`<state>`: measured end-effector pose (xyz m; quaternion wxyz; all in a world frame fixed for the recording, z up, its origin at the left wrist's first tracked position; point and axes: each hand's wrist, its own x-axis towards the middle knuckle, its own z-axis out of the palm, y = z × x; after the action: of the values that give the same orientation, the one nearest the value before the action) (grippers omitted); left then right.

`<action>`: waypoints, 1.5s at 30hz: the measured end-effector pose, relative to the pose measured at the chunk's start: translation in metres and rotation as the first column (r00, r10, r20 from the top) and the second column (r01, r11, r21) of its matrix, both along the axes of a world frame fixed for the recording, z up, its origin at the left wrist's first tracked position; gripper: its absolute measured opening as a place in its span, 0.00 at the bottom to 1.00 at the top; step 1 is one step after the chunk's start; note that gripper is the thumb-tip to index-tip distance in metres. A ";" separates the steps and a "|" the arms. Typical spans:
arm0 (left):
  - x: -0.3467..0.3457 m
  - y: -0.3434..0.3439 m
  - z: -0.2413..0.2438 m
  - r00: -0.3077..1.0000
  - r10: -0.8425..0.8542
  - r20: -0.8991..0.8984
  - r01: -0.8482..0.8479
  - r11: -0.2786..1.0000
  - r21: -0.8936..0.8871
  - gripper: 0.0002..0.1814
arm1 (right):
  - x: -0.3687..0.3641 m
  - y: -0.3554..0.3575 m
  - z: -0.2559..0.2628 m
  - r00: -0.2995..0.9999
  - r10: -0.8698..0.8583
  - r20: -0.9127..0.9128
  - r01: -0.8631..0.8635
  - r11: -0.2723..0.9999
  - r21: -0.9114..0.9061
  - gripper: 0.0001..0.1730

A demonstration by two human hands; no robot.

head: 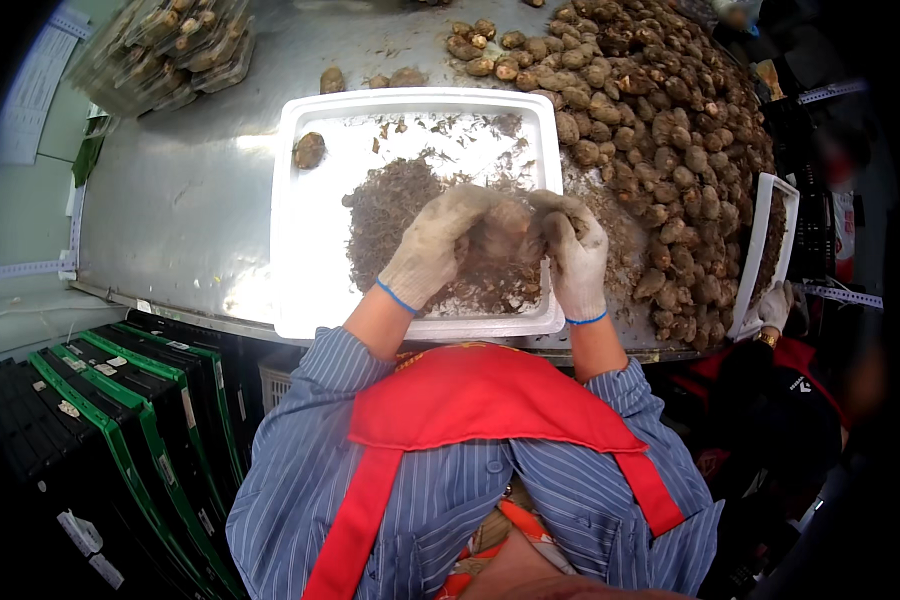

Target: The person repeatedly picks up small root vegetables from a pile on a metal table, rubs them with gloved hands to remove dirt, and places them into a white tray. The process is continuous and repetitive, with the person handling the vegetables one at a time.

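Both my hands wear soiled white knit gloves with blue cuffs, over a white foam tray. My left hand is closed around a brown taro corm. My right hand is at the corm's right side, its fingers curled and pinching something dark that I cannot make out, perhaps root fibre or skin. Beneath my hands a heap of fibrous root scraps covers part of the tray. Another taro corm lies in the tray's upper left corner.
A large pile of taro corms covers the metal table at right. Clear plastic packs of corms are stacked at upper left. Black and green crates stand at lower left. A co-worker's gloved hand is near another foam tray at far right.
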<state>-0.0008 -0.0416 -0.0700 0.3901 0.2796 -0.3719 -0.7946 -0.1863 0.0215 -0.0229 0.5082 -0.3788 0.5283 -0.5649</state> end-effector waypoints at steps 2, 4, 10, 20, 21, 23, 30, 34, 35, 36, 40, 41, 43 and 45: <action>0.003 -0.002 -0.001 0.954 0.084 0.289 0.035 0.923 -0.383 0.17 | 0.004 0.002 0.009 0.996 -0.008 -0.088 0.006 1.000 -0.018 0.15; 0.006 -0.007 0.014 0.840 0.211 0.500 0.183 0.757 -0.627 0.17 | 0.014 0.001 0.015 0.948 -0.086 -0.306 0.052 0.992 -0.117 0.14; -0.002 -0.031 0.050 0.894 0.034 0.447 -0.003 0.998 -0.070 0.22 | 0.000 -0.009 0.009 0.982 -0.008 -0.187 0.031 0.992 0.118 0.09; 0.014 -0.124 0.034 0.970 0.223 -0.096 -0.213 0.971 0.107 0.17 | -0.064 -0.033 0.010 0.904 -0.203 -0.376 0.279 0.947 0.160 0.11; 0.015 -0.112 0.029 0.985 0.162 -0.051 -0.158 0.984 0.079 0.18 | -0.075 -0.042 0.006 0.878 -0.232 -0.420 0.326 0.931 0.167 0.12; 0.013 -0.096 0.013 0.984 0.179 0.005 -0.179 0.979 0.094 0.17 | -0.093 -0.061 -0.002 0.856 -0.201 -0.477 0.340 0.913 0.226 0.15; 0.003 -0.072 0.016 0.995 0.063 0.077 -0.069 0.994 0.083 0.09 | -0.130 -0.146 -0.079 0.291 0.083 -0.953 0.242 0.957 0.157 0.32; 0.005 -0.059 0.023 0.977 -0.004 0.211 0.002 1.000 0.006 0.15 | -0.108 -0.166 -0.073 0.072 0.286 -0.955 0.258 0.920 0.295 0.31; 0.002 -0.059 0.021 0.969 -0.017 0.246 0.014 1.000 0.014 0.16 | -0.104 -0.168 -0.072 0.039 0.309 -0.950 0.276 0.911 0.308 0.31; -0.001 -0.058 0.017 0.961 -0.033 0.275 0.025 0.999 0.030 0.17 | -0.102 -0.166 -0.067 0.014 0.269 -0.963 0.263 0.928 0.263 0.29; -0.004 -0.054 0.013 0.931 -0.076 0.357 0.087 0.996 -0.015 0.19 | -0.126 -0.156 -0.064 0.416 0.030 -0.909 0.238 0.961 0.141 0.28; -0.004 -0.052 0.016 0.918 -0.067 0.390 0.093 0.994 -0.048 0.20 | -0.139 -0.150 -0.073 0.394 -0.022 -0.919 0.232 0.970 0.076 0.31; -0.002 -0.047 0.022 0.910 -0.064 0.410 0.101 0.993 -0.069 0.22 | -0.130 -0.123 -0.036 0.851 0.006 -0.525 0.176 0.939 0.297 0.30; -0.008 -0.043 0.025 0.886 -0.034 0.463 0.111 0.984 -0.141 0.23 | -0.118 -0.092 -0.017 0.954 0.001 -0.300 0.101 0.940 0.327 0.28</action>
<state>-0.0088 -0.0845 -0.0451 0.2828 0.4123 -0.5275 -0.6869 -0.3042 -0.0705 -0.0403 0.4663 -0.3522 0.6971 -0.4154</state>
